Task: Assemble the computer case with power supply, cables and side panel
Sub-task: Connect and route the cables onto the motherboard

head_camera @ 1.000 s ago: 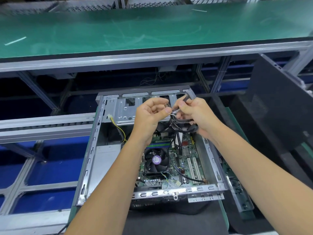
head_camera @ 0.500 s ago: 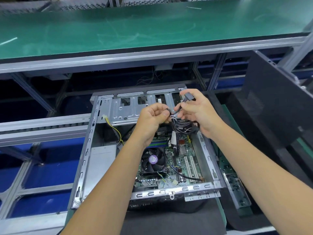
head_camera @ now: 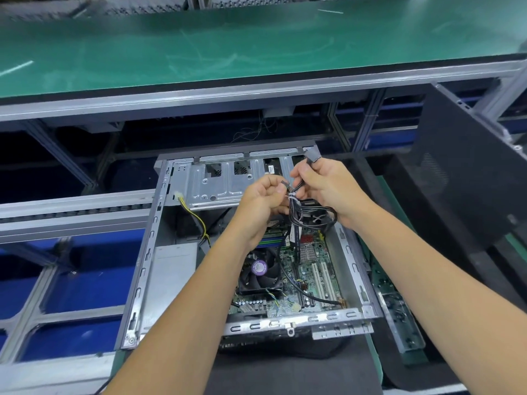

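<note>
Open grey metal computer case (head_camera: 148, 252) lies on its side on the dark mat (head_camera: 285, 372) at the near edge of the bench, green motherboard (head_camera: 310, 269) exposed, black CPU fan (head_camera: 261, 269) near its middle. Silver power supply box (head_camera: 174, 269) sits in the case's left bay, its yellow-black lead (head_camera: 196, 218) running up to the drive cage.

Both hands above the case's far right corner. Left hand (head_camera: 261, 205): fingers curled, pinching the bundle of black cables (head_camera: 305, 216) at its white tie. Right hand (head_camera: 330, 189): fingers clenched round the same bundle, black connector (head_camera: 312, 158) sticking out above the knuckles.

Black side panel (head_camera: 467, 172) leans upright at the right.
</note>
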